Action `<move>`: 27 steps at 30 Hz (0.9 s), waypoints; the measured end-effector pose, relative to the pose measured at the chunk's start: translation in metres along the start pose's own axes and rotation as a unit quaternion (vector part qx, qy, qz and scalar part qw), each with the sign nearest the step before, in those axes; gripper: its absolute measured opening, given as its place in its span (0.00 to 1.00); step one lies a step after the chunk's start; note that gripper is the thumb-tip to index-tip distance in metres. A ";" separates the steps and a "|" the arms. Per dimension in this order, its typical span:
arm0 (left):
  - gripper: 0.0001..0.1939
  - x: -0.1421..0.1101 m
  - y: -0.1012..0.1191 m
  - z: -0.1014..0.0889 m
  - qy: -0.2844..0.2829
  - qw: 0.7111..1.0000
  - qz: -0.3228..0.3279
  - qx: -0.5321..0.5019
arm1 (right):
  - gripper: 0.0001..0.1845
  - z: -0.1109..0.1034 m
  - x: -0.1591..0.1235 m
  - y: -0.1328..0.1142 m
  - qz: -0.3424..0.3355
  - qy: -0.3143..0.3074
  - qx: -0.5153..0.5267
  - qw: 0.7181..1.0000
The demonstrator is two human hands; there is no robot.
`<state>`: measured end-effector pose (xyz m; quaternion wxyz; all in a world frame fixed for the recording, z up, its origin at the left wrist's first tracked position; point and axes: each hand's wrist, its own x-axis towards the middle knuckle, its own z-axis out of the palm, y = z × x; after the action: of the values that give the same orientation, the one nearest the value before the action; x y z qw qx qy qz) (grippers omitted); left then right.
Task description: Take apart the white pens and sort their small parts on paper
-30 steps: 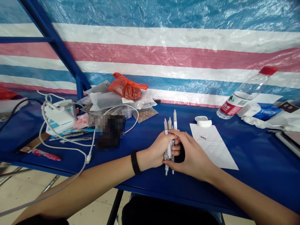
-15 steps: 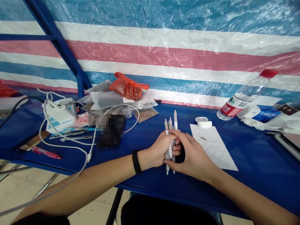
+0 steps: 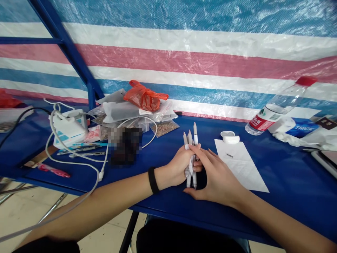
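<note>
My left hand [image 3: 179, 165], a dark band on its wrist, is wrapped around a bundle of several slim white pens [image 3: 190, 165] above the table. The pens stand roughly upright, pointed tips up, one reaching higher than the others. From the right, my right hand [image 3: 221, 172] curves around the same bundle. Its index finger lies against the upper part by my left thumb, while its thumb is at the pens' lower ends. My fingers hide part of the bundle. Just right of my right hand lies a white paper sheet [image 3: 244, 165] with a small dark piece [image 3: 229, 155] on it.
An open white earphone case [image 3: 230, 137] sits at the paper's top. Farther right are a red-capped bottle [image 3: 276, 109] and a tissue pack [image 3: 302, 127]. Plastic bags [image 3: 116, 111], a red bag [image 3: 144, 96], white cables [image 3: 98, 168], loose pens [image 3: 86, 154] and a pink pen [image 3: 54, 170] lie left.
My right thumb has shifted down slightly to the pens' lower ends. Those ends stuck out below it before and now sit above it, more even. The view has shifted slightly.
</note>
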<state>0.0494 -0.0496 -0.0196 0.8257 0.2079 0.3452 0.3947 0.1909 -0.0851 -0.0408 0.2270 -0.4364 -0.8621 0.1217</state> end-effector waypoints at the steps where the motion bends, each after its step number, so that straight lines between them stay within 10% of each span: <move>1: 0.16 0.000 0.000 0.000 0.001 1.000 0.003 0.001 | 0.63 0.001 -0.001 -0.001 -0.001 0.006 -0.004 1.000; 6: 0.08 0.001 0.005 0.001 0.052 0.997 0.059 0.004 | 0.44 0.003 -0.002 -0.008 0.017 0.113 -0.047 0.992; 11: 0.14 0.004 0.008 -0.001 0.146 0.984 0.103 0.015 | 0.07 0.000 0.003 -0.015 -0.127 0.212 -0.164 0.955; 18: 0.19 0.002 0.009 0.002 0.161 0.979 0.117 0.034 | 0.10 0.010 0.010 -0.029 -0.082 0.224 -0.234 0.943; 27: 0.21 0.003 0.005 -0.001 0.132 0.978 0.142 0.078 | 0.05 0.012 0.013 -0.030 0.063 0.157 -0.056 0.984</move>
<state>0.0476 -0.0442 -0.0181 0.6899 0.2648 0.4474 0.5037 0.1572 -0.0921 -0.0351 0.3266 -0.5154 -0.7921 0.0176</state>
